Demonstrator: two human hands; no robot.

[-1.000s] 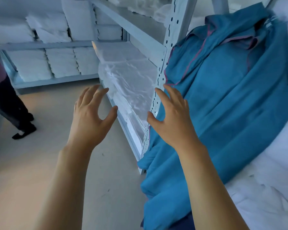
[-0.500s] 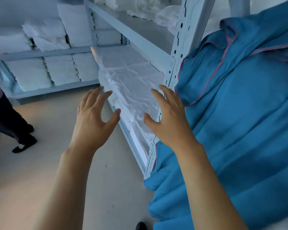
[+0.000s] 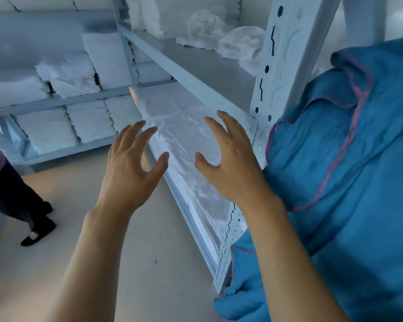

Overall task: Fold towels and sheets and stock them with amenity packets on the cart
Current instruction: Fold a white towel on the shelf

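My left hand (image 3: 132, 169) and my right hand (image 3: 230, 161) are both raised, fingers spread and empty, in front of a metal shelf. Behind them on that shelf lies a stack of white linen wrapped in clear plastic (image 3: 184, 133). Neither hand touches the stack. A large blue cloth with pink trim (image 3: 349, 163) hangs at the right, against my right forearm. Folded white towels (image 3: 68, 77) fill the back shelves at the left.
The pale metal rack has a perforated upright post (image 3: 272, 73) just right of my right hand, and an upper shelf with crumpled white linen (image 3: 240, 45). A person's dark legs and shoes (image 3: 33, 224) stand on the floor at the far left.
Both hands have risen and moved forward toward the plastic-wrapped linen on the shelf. The view has swung left, so the blue cloth sits further right.
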